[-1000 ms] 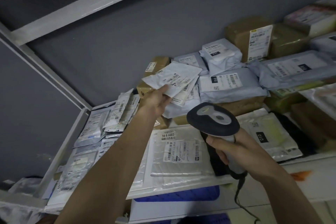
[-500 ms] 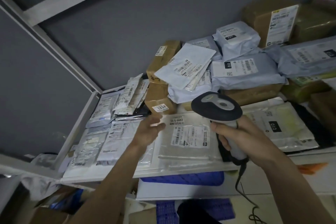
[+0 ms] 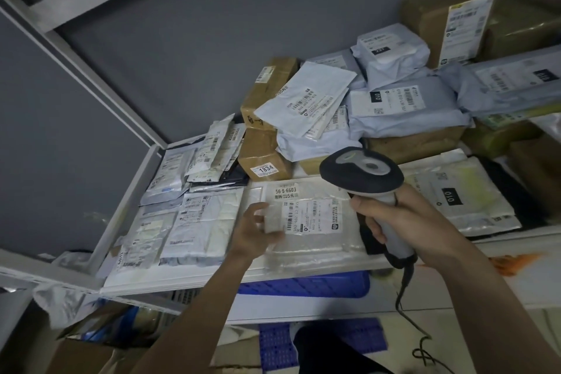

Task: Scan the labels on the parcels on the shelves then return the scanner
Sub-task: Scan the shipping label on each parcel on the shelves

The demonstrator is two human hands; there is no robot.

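Note:
My right hand (image 3: 406, 222) grips the handle of a corded scanner (image 3: 362, 171) with a dark head, held above the front of the white shelf (image 3: 127, 197). The scanner head hangs over a flat clear-wrapped parcel (image 3: 309, 240) that bears a white label (image 3: 312, 215) marked 56-6-6603. My left hand (image 3: 253, 229) reaches over that parcel's left edge with its fingers spread; contact with the wrap is unclear. A white mailer (image 3: 303, 99) with a barcode label leans on the brown boxes behind.
Brown boxes (image 3: 264, 158), grey mailers (image 3: 403, 109) and several flat envelopes (image 3: 185, 212) crowd the shelf up to the grey wall. A foil pouch (image 3: 461, 194) lies at the right front. A blue crate (image 3: 303, 282) sits under the shelf, and the scanner cable (image 3: 406, 307) hangs down.
My left hand let go of the white mailer, which now leans on the pile, and dropped to the flat clear parcel at the front. The scanner stayed over that parcel.

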